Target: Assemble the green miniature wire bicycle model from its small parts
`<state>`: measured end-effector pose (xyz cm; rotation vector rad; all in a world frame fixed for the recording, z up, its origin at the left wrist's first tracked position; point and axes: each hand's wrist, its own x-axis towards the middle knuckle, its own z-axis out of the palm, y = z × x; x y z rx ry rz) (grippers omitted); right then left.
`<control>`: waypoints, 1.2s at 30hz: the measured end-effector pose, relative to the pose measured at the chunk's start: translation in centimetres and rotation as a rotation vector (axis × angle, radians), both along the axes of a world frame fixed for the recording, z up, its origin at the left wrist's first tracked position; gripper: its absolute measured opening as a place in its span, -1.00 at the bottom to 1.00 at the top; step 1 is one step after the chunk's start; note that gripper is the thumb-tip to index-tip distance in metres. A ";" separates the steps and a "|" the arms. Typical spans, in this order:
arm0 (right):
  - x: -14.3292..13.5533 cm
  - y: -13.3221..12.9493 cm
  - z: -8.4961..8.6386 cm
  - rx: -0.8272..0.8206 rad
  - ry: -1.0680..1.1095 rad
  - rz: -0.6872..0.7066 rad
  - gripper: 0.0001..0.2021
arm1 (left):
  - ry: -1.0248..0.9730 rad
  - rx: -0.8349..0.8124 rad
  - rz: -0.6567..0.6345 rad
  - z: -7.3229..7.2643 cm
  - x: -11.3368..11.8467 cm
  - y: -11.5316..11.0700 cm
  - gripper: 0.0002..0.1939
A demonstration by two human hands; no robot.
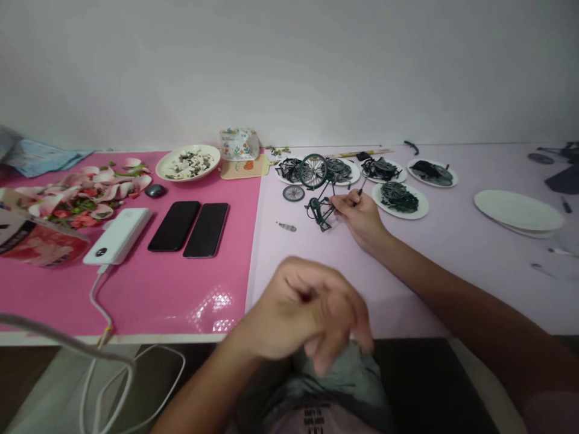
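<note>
A dark green model bicycle [320, 208], standing on the lilac half of the table with one wheel raised, is pinched at its right end by my right hand [359, 220]. From the same hand a thin dark stick-like piece [363, 185] juts up; its kind is unclear. My left hand [312, 313] hovers close to the camera above the table's front edge, slightly smeared, its fingers curled inward. Anything between those fingers is hidden. Left of the bicycle lie a loose spoked wheel [294, 193] and a small grey bottle-shaped piece [287, 227].
Several plates of dark parts, one a plate with wheels [420, 208], line the back. Stacked white plates [518, 211] stand at right. On the pink side are two phones [205, 230], a power bank [118, 236] with a cable, petal pieces [104, 190] and a bowl [165, 163].
</note>
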<state>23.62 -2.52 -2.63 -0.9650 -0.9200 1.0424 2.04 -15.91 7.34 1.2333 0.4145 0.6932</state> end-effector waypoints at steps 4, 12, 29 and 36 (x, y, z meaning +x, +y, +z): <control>-0.1 -0.2 0.3 -0.014 -0.030 0.000 -0.27 | 0.193 0.114 0.199 2.0 -0.4 5.4 -0.55; 0.1 0.0 0.1 -0.043 -0.022 -0.013 -0.26 | 0.718 0.334 -0.003 1.6 -2.4 17.7 -0.54; -0.2 -0.4 0.2 -0.014 -0.032 0.017 -0.26 | 0.404 0.261 0.158 -5.6 -3.6 17.9 -0.41; -0.5 -0.7 0.5 0.000 -0.014 0.037 -0.26 | 0.428 0.293 0.376 -5.6 -2.0 16.9 -0.52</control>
